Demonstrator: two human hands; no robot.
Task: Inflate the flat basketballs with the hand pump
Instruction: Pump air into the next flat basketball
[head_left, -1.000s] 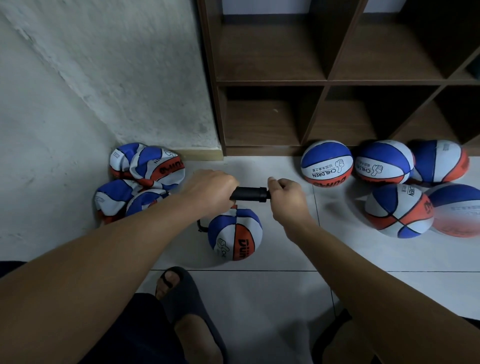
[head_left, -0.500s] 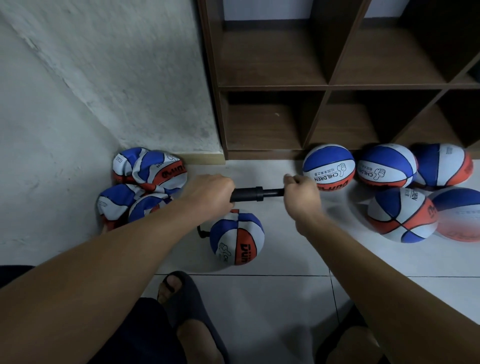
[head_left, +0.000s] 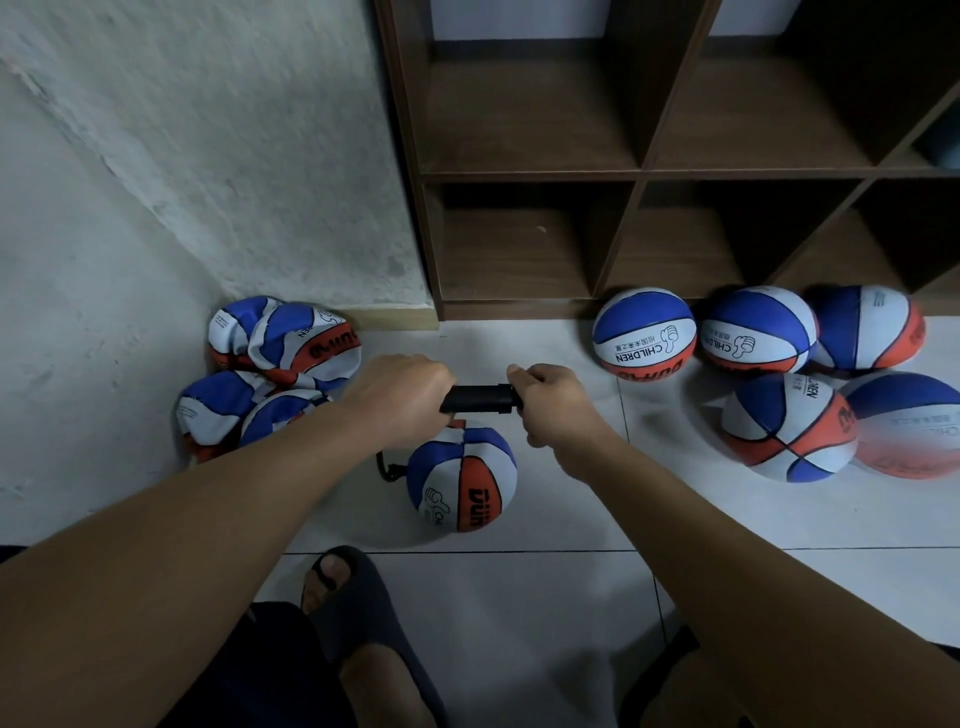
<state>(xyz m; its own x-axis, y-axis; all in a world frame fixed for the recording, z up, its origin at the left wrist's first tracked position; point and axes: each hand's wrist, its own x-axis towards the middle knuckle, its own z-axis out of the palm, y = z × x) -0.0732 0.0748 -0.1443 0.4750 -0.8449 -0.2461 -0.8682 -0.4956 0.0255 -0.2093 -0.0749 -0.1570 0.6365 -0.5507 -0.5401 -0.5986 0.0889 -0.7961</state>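
Pale floor tiles run up to a rough whitewashed wall on the left and a dark wooden cubby shelf at the far edge. Along the foot of that shelf, toward the floor's right edge, five round inflated basketballs sit bunched together. In the far-left corner against the wall lies a heap of crumpled flat basketballs. Near the middle of the floor, one partly filled ball rests just below the hands, with a thin black hose curling in at its left side. A black hand pump lies level above it. The left hand is clenched around the pump's body; the right hand is closed around its handle end. A dark sandal shows at the near edge.
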